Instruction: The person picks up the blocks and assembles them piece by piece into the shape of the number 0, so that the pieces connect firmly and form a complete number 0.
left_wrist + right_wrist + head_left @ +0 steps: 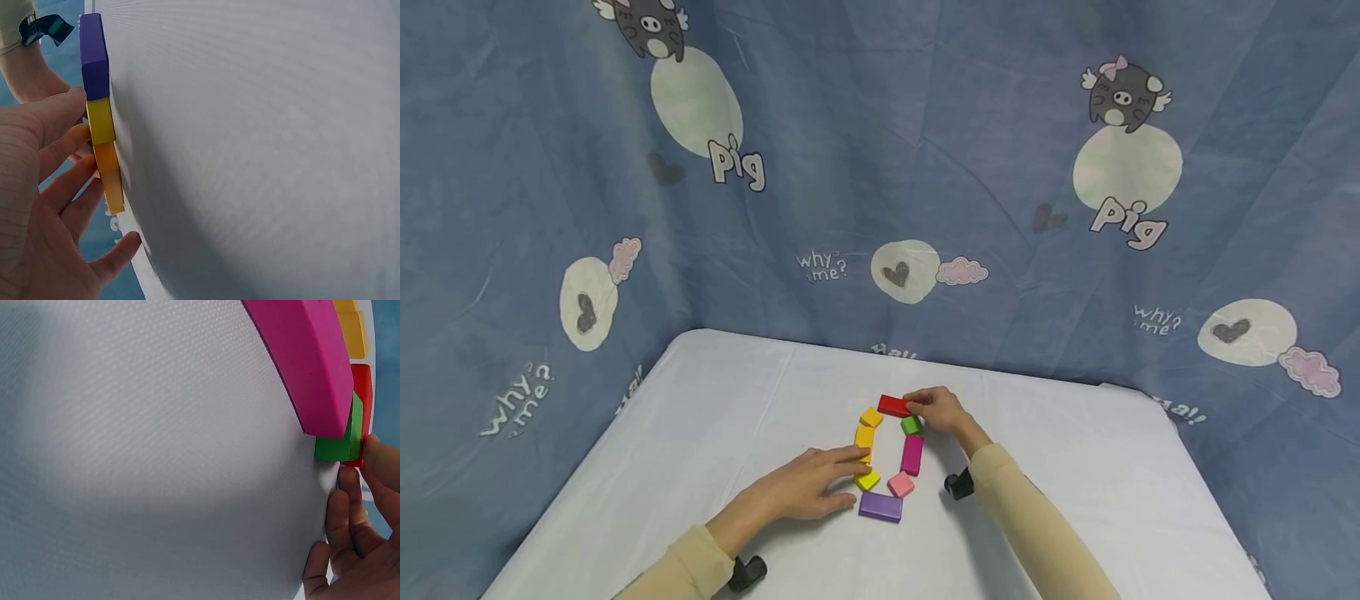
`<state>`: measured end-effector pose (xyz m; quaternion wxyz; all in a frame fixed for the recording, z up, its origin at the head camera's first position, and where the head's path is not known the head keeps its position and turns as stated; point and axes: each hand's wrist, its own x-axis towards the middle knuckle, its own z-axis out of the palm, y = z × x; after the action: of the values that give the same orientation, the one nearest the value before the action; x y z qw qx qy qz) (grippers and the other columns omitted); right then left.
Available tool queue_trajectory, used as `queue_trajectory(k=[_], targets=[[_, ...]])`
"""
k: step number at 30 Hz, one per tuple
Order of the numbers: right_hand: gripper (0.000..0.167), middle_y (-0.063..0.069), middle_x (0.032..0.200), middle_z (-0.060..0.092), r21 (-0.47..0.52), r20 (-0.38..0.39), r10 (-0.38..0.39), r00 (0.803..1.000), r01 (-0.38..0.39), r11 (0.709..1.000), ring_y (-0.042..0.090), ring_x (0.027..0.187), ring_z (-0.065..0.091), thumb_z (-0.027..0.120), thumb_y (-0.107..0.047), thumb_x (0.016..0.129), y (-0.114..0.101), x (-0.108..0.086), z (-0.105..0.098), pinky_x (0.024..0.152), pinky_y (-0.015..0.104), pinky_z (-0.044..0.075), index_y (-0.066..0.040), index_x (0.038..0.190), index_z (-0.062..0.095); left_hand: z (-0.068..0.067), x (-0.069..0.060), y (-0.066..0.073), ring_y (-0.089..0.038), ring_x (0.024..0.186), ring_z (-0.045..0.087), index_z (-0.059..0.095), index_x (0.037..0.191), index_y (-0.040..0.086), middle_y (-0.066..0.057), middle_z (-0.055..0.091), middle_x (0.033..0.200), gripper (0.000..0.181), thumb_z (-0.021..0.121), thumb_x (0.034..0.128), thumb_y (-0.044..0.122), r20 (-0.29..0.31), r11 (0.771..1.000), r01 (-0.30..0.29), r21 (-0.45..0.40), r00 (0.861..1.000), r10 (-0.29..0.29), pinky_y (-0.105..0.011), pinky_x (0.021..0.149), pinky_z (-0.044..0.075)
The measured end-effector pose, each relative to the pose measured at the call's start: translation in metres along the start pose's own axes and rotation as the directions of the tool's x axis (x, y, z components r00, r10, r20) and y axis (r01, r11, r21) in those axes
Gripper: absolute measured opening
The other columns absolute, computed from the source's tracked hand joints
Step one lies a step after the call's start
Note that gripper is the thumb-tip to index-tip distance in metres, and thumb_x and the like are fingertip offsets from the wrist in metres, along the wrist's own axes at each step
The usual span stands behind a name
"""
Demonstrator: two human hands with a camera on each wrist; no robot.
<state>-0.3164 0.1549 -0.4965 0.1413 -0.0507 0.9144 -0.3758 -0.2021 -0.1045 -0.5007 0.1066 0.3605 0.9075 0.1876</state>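
Several coloured blocks form an oval ring on the white table. My right hand [942, 410] pinches the right end of a red block [892, 406] at the top of the ring, beside a small green block [912, 426]. A long magenta block [912, 455] and a small pink block [901, 484] follow down the right side; a purple block [881, 507] lies at the bottom. My left hand [801, 485] has its fingers extended, touching a long yellow-orange block [864, 437] and a small yellow block [868, 480]. Above them sits a small orange block [871, 417].
The white cloth-covered table [1045, 467] extends around the ring. A blue curtain [985, 167] printed with pigs hangs behind its far edge. Dark wrist-camera mounts [958, 485] show at both sleeves.
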Motion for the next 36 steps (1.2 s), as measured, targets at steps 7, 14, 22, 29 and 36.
queue_trajectory(k=[7,14,22,29,36], targets=[[0.026,0.003,0.105,0.066,0.019,0.01,0.012,1.0,-0.012,1.0,0.02,0.091,0.054,0.062,-0.021,0.097,-0.002,-0.004,0.0,0.084,0.035,0.048,-0.011,0.12,0.071,0.001,0.0,-0.001,-0.019,0.137,0.04,0.059,0.137,0.022,0.003,0.042,0.151,0.047,0.064,0.0933,0.04,-0.006,1.0,-0.007,-0.004,1.0,0.007,-0.051,0.103,0.039],[0.026,0.004,0.106,0.067,0.037,0.015,0.013,1.0,-0.014,0.999,0.019,0.092,0.056,0.062,-0.02,0.097,-0.002,-0.005,0.001,0.086,0.035,0.049,-0.011,0.12,0.071,0.001,0.0,0.0,-0.018,0.137,0.04,0.059,0.137,0.023,0.003,0.041,0.151,0.047,0.064,0.0933,0.04,-0.002,1.0,-0.006,-0.007,1.0,0.006,-0.049,0.102,0.04],[0.026,0.004,0.106,0.067,0.03,0.007,0.014,1.0,-0.014,0.999,0.019,0.091,0.055,0.062,-0.019,0.097,0.002,-0.005,0.0,0.085,0.035,0.049,-0.011,0.12,0.071,0.002,0.003,0.001,-0.018,0.137,0.04,0.059,0.137,0.024,0.005,0.041,0.152,0.047,0.064,0.0934,0.041,0.0,1.0,-0.007,-0.006,1.0,0.007,-0.049,0.103,0.039],[0.032,0.006,0.117,0.066,0.035,-0.036,-0.024,0.999,0.025,0.999,0.023,0.103,0.057,0.056,-0.025,0.1,0.006,-0.009,-0.002,0.093,0.042,0.048,-0.01,0.127,0.066,0.003,0.003,0.002,-0.019,0.136,0.04,0.059,0.137,0.023,0.004,0.041,0.152,0.046,0.064,0.0937,0.04,0.001,1.0,-0.011,-0.004,1.0,0.011,-0.051,0.104,0.038],[0.037,0.01,0.126,0.063,-0.006,-0.147,-0.118,0.982,0.119,0.993,0.029,0.112,0.057,0.05,-0.03,0.103,0.007,-0.022,-0.013,0.095,0.048,0.046,-0.009,0.13,0.063,0.002,-0.001,-0.002,-0.019,0.138,0.039,0.057,0.139,0.022,0.002,0.039,0.153,0.048,0.057,0.0967,0.045,-0.02,0.999,-0.036,-0.002,0.999,0.036,-0.049,0.104,0.038]])
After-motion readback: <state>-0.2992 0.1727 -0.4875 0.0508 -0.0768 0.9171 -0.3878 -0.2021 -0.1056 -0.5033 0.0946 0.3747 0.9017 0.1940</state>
